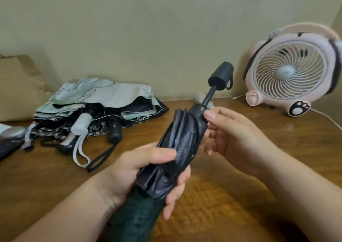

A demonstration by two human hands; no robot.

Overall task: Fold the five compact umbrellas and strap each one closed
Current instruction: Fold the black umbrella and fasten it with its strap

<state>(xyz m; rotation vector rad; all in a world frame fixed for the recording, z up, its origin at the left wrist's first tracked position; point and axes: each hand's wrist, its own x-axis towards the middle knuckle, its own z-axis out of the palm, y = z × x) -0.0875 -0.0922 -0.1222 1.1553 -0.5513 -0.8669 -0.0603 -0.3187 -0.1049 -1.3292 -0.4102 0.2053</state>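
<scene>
The black compact umbrella [185, 140] was held above the wooden table [240, 195], the left hand [148, 169] wrapped round its bunched canopy and the right hand [236, 140] pinching the folds near the shaft. It was probably light, with slippery cloth over stiff ribs, so best gripped at the ribs.

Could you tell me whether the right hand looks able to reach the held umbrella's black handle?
Probably yes: the right hand holds the top of the black canopy, just below the handle, with only bare shaft between.
</scene>
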